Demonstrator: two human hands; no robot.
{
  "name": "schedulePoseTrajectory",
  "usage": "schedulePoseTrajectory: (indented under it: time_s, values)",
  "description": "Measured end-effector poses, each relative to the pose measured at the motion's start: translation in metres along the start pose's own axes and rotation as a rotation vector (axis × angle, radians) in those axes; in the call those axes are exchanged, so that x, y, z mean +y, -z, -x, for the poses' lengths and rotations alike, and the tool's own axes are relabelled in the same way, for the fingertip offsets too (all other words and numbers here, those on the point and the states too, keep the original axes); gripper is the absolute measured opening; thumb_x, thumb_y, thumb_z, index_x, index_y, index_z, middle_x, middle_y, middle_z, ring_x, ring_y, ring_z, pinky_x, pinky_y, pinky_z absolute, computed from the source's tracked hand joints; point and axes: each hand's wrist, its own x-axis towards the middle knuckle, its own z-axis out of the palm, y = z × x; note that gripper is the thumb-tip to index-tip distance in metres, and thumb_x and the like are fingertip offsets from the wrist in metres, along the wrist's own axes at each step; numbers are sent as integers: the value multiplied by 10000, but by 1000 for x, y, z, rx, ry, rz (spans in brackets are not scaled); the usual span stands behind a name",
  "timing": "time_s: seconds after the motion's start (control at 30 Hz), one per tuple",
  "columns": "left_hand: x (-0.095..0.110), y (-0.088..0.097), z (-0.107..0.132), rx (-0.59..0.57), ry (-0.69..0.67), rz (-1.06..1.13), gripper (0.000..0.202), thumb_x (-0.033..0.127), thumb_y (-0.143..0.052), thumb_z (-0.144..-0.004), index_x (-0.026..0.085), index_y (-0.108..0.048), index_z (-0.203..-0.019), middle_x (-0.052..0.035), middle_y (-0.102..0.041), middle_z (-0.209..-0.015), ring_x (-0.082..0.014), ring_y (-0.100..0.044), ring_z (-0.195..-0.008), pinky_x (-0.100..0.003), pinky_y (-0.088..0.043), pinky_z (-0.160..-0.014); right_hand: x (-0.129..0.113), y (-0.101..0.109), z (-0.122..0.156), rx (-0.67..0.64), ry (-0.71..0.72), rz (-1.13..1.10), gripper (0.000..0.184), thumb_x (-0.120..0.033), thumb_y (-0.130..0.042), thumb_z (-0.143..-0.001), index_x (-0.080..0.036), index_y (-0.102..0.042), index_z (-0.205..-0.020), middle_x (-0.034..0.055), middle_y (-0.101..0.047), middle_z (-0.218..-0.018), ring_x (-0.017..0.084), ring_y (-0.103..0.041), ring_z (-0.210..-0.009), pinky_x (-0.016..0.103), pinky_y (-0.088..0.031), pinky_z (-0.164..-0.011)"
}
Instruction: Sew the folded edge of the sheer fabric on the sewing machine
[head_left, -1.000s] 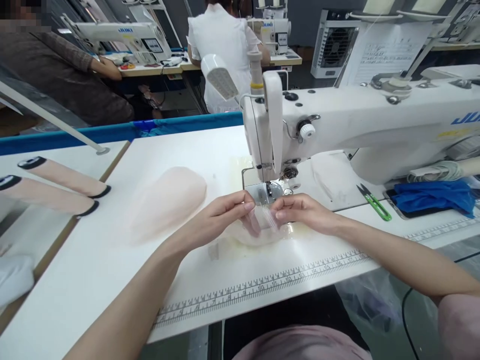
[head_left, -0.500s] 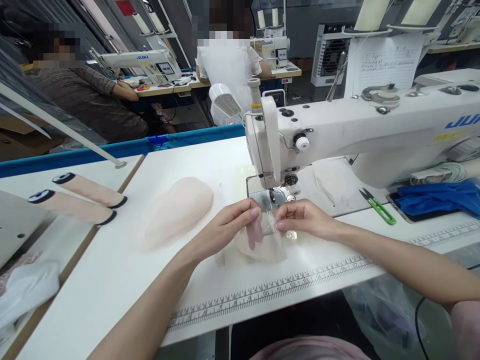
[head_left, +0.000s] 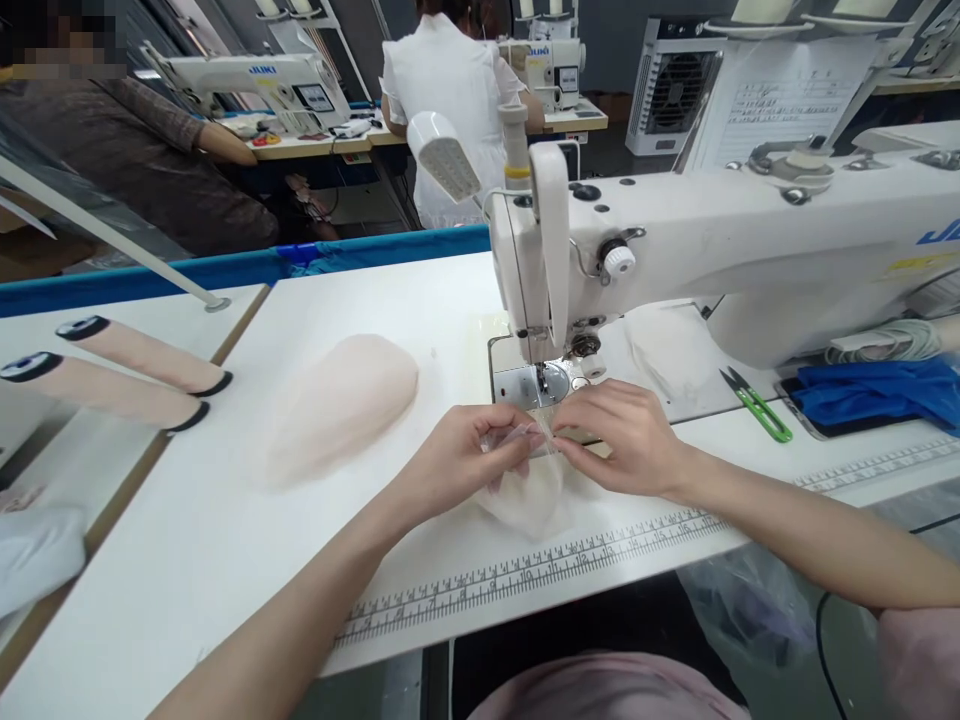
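Note:
A thin, see-through pale fabric piece [head_left: 525, 500] hangs between my two hands, just in front of the sewing machine [head_left: 547, 270]. My left hand [head_left: 487, 450] is closed on its left side, thumb against the fingers. From the right, my right hand [head_left: 619, 435] pinches the edge of the same fabric, its fingertips close to the left ones. Behind the hands are the presser foot [head_left: 541, 378] and the metal needle plate [head_left: 514, 386]. The fingertips partly cover the fabric's gathered edge.
Sheer pale pink fabric [head_left: 352, 400] lies left on the table. Green thread snips [head_left: 757, 405] and blue cloth [head_left: 877, 390] are at right. Two pink thread rolls [head_left: 142, 355] lie far left. A printed ruler [head_left: 525, 580] runs along the front edge. Two people sit beyond the blue-edged table.
Both hands have come closer together, drawing the fabric edge between their fingertips. My right hand has turned more over the fabric. The view has shifted slightly.

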Motion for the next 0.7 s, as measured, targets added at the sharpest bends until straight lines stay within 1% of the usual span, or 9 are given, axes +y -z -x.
schedulePoseTrajectory:
  time_s: [0.07, 0.17, 0.3, 0.4, 0.57, 0.7]
  values:
    - [0, -2, 0, 6, -38, -36, 260, 411, -589, -864, 176, -687, -815, -8, -634, -630, -107, -551, -565, -179, -457, -455, -2, 0, 0, -61, 44, 136, 137, -236, -507, -900, -178, -625, -863, 10, -698, -795, 138, -636, -717, 281, -452, -657]
    - [-1, -4, 0, 6, -80, -99, 262, 403, -572, -881, 181, -686, -804, 2, -647, -632, -101, -551, -561, -188, -447, -483, -4, 0, -1, -119, 55, 205, 179, -223, -464, -899, -180, -627, -841, 1, -689, -764, 130, -613, -668, 279, -432, -639]
    - [-2, -5, -1, -2, -88, -127, 254, 394, -578, -884, 187, -675, -773, 19, -638, -627, -99, -552, -575, -201, -442, -529, -4, 0, -2, -133, 48, 195, 188, -187, -450, -888, -179, -627, -824, -1, -681, -749, 129, -606, -660, 281, -430, -641]
    - [-3, -5, -1, -5, -82, -110, 244, 383, -586, -880, 188, -674, -764, 25, -625, -624, -96, -543, -577, -198, -438, -536, -3, -1, -2, -143, 27, 178, 194, -178, -442, -886, -185, -620, -807, -4, -682, -739, 127, -610, -663, 276, -437, -651]
    - [-3, -4, -2, -45, -5, -7, 251, 405, -601, -862, 183, -678, -776, 34, -568, -595, -79, -487, -516, -177, -402, -458, -3, -1, -2, -97, -33, 104, 160, -157, -457, -858, -182, -593, -778, -20, -646, -675, 121, -607, -640, 261, -445, -652]
    - [-1, -2, -3, -100, 48, 43, 230, 404, -626, -842, 185, -681, -801, 45, -534, -570, -66, -437, -485, -170, -352, -435, -3, -1, -2, -86, -48, 75, 139, -150, -464, -853, -177, -587, -792, -18, -637, -681, 122, -598, -634, 261, -446, -656]
